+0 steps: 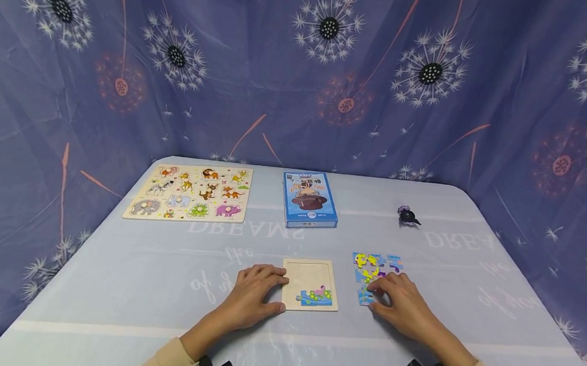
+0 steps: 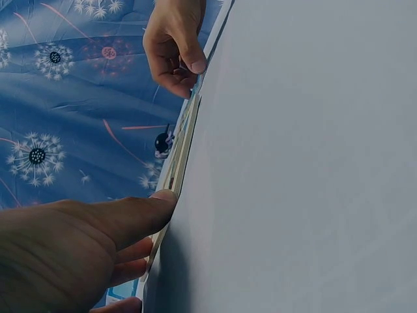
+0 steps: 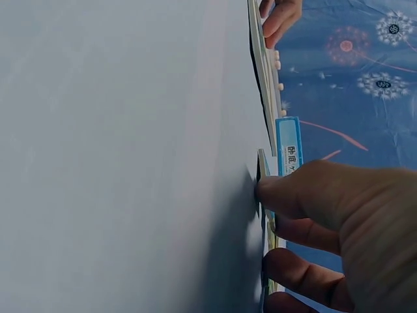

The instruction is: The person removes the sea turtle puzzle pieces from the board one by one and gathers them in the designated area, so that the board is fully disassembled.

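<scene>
A square wooden puzzle tray lies in front of me, with a few joined puzzle pieces in its lower right part. My left hand rests against the tray's left side, its thumb and fingertips touching the edge. Right of the tray lie several loose jigsaw pieces, blue with yellow and purple. My right hand pinches the nearest blue puzzle piece between thumb and fingers. In the right wrist view that piece stands out past the thumb; the fingers partly cover other pieces.
An animal puzzle board lies at the back left. A blue box sits at the back middle. Farther right is a small black object. A pale printed cloth covers the table, and a dandelion-patterned curtain hangs behind it.
</scene>
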Available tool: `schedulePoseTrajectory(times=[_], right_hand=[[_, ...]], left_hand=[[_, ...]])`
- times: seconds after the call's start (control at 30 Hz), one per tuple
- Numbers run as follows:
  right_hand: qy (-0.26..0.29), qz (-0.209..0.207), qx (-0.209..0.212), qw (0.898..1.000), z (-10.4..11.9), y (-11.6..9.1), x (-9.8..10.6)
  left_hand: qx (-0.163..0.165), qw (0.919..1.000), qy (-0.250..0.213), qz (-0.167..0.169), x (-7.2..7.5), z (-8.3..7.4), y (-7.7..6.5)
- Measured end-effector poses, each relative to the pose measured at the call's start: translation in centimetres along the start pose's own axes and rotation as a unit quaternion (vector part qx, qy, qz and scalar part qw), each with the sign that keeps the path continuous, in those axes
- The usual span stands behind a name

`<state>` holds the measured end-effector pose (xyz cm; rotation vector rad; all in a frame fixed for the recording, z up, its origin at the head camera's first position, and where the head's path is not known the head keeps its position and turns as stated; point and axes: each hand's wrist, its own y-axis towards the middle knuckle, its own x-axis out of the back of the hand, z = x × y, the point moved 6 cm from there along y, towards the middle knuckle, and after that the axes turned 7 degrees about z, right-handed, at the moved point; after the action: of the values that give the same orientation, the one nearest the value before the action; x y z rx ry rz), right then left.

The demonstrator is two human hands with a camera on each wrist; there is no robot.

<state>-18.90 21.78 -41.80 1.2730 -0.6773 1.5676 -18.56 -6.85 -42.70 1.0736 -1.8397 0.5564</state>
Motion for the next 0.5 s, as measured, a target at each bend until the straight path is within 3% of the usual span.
schedulePoseTrajectory(times=[0.5], right_hand=[[0.0, 0.002, 0.003, 1.0, -0.13, -0.08, -0.18]], left_hand=[[-0.001, 1.0, 0.005, -0.003, -0.12, 0.04, -0.07]])
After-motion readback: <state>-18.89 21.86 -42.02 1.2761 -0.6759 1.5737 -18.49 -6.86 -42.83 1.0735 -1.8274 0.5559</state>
